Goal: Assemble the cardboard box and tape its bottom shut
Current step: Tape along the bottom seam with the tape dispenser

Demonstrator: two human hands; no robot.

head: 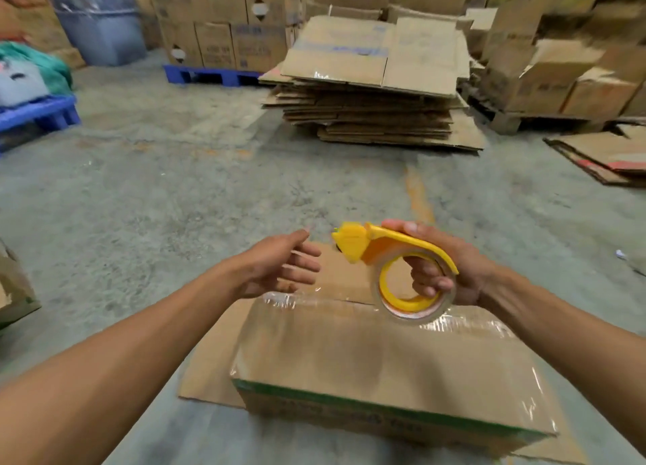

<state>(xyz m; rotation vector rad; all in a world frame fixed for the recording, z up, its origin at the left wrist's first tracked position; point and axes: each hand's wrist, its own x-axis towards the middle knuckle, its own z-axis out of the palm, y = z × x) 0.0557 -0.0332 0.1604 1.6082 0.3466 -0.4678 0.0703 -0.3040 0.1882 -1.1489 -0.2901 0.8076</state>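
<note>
A brown cardboard box (377, 366) stands on the floor just in front of me, its upper face covered by shiny clear tape along the flap seam. My right hand (444, 265) grips a yellow tape dispenser (391, 258) with a roll of clear tape, held above the box's far edge, cutter end pointing left. Just left of the dispenser's cutter, above the far left corner of the box, my left hand (279, 265) is open with fingers spread and holds nothing.
A flat cardboard sheet (209, 370) lies under the box on the concrete floor. A pile of flattened boxes (377, 90) sits ahead. Stacked cartons on a blue pallet (209, 74) stand behind it, more cartons at right, another blue pallet (38, 115) at left.
</note>
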